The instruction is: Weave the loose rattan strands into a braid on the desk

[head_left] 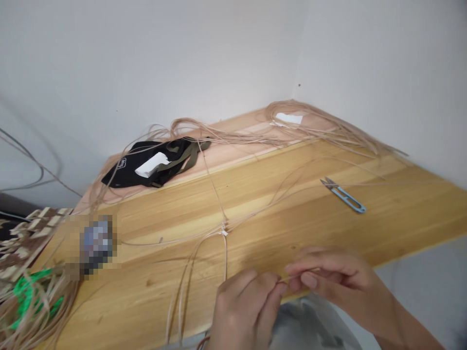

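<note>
I am holding both hands together at the near edge of a pale wooden bench (401, 204). My left hand (248, 306) is curling closed, its thumb and forefinger pinching one thin tan cane strand (308, 271). My right hand (335, 282) is closing on the same strand just beside it, fingertips almost touching those of my left hand.

Beyond my hands, near the middle of the bench, several long strands are meeting at a small pale knot (223, 232). From the knot they are fanning out: some are running back towards me and over the bench edge, others are trailing away to the far side. A loose bundle of more strands (321, 121) is lying along the back of the bench against the white wall, with a white slip of paper (290, 118) among them.

A pair of blue thread snips (343, 195) is lying on the right, well apart from my hands. A black pouch (153, 165) with an olive strap is resting at the far left. A woven piece (25, 238) and some green cord (25, 291) are sitting at the left edge.
</note>
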The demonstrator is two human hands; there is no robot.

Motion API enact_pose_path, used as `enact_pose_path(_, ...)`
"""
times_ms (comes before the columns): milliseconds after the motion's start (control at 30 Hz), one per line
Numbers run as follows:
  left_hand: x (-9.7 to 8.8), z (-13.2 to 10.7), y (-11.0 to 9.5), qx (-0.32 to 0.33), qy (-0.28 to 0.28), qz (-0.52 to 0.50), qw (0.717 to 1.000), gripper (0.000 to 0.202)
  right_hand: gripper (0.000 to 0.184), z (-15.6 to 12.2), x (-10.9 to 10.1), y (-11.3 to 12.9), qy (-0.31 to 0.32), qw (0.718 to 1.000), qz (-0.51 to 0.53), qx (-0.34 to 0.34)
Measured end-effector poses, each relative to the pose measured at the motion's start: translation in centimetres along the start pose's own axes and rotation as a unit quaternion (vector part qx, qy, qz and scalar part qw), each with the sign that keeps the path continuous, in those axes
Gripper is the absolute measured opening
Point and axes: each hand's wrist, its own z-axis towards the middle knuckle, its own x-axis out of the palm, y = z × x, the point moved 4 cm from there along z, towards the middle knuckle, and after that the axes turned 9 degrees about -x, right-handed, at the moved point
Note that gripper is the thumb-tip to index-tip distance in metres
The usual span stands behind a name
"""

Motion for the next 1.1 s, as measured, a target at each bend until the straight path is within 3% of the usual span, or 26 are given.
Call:
enact_pose_path(733,0.1,0.1,0.1,0.018,-0.011,0.0,1.0,0.01,0.017,0.4,0.0,0.2,0.009,1.0,0.014,-0.003)
enact_pose_path(967,0.6,0.3,-0.1,0.048,0.046,0.075,0.995,0.016,0.017,0.3,-0.5,0.1,0.01,0.999,-0.052,-0.005)
enact_pose_path(1033,0.6,0.2,0.0,0.062,0.049,0.123,0.989,0.017,0.016,0.2,-0.9,0.5,-0.015,0.997,-0.078,0.002)
enact_pose_path(1100,0.2,-0.2,0.3,0.082,0.038,0.168,0.982,0.018,0.012,-0.2,-2.3,0.9,-0.095,0.99,-0.107,-0.003)
